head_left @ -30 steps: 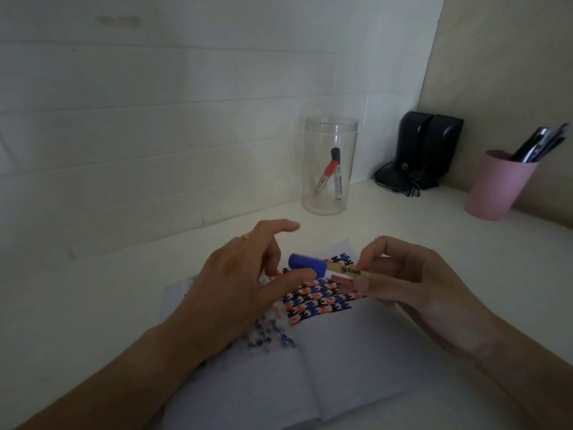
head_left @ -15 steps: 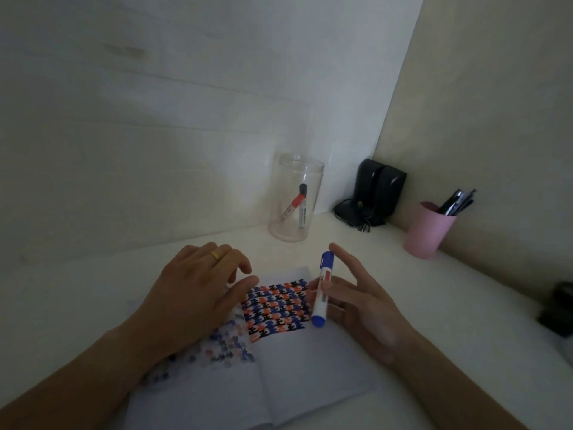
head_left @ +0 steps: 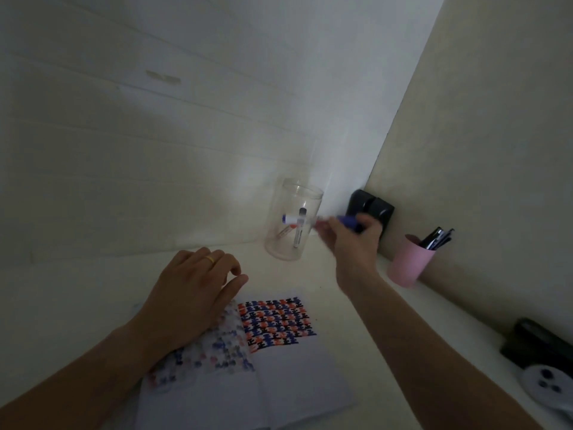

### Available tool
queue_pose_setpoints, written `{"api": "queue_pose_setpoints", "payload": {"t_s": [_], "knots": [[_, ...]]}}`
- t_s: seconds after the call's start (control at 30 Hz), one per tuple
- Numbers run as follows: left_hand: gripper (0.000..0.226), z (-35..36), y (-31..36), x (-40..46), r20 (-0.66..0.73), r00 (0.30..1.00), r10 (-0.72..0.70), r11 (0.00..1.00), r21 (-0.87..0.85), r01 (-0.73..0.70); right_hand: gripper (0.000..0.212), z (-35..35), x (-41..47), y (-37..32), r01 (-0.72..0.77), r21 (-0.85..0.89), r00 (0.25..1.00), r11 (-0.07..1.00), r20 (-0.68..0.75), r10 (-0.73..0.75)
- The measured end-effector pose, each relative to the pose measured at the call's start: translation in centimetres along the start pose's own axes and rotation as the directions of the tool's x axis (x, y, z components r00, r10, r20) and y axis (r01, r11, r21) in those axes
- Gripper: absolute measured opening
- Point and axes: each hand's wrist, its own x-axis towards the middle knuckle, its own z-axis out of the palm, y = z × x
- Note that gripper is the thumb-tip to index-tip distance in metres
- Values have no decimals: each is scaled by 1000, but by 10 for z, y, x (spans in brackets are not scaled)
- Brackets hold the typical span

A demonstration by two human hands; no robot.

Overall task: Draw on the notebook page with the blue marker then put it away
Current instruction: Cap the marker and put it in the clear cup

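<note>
The open notebook (head_left: 294, 377) lies on the white desk with a red, blue and black pattern (head_left: 277, 324) drawn on its right page. My left hand (head_left: 195, 293) rests on the left page, fingers loosely spread, a gold ring on one finger. My right hand (head_left: 348, 240) is raised beside the clear plastic jar (head_left: 293, 225) and holds the capped blue marker (head_left: 310, 220) level, its end in front of the jar. Inside the jar stand a red marker and a black marker. The marker and the hand are motion-blurred.
A pink cup (head_left: 409, 263) holding dark pens stands right of the jar by the beige side wall. Black speakers (head_left: 370, 209) sit in the corner behind my right hand. A dark object (head_left: 539, 346) and a white round thing (head_left: 548, 383) lie at the right edge.
My right hand rose from the notebook toward the jar, carrying the capped blue marker and turning it level. My left hand let go of the marker and settled on the left page.
</note>
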Motion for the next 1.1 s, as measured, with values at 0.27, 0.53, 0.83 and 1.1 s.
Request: {"api": "queue_pose_setpoints", "payload": {"t_s": [0.27, 0.53, 0.83, 1.1], "knots": [[34, 2, 0, 0, 6, 1000, 8, 1000, -1, -8, 35, 68, 68, -25, 471, -594, 867, 652, 176, -466], [34, 5, -2, -1, 10, 1000, 11, 1000, -15, -11, 34, 77, 96, -16, 510, -642, 816, 572, 153, -557], [35, 5, -1, 0, 17, 1000, 11, 1000, -30, -10, 19, 70, 103, 5, 448, -842, 846, 300, 291, -446], [34, 6, -2, 0, 26, 999, 25, 999, -29, -24, 27, 61, 93, 2, 452, -855, 840, 253, 313, -443]]}}
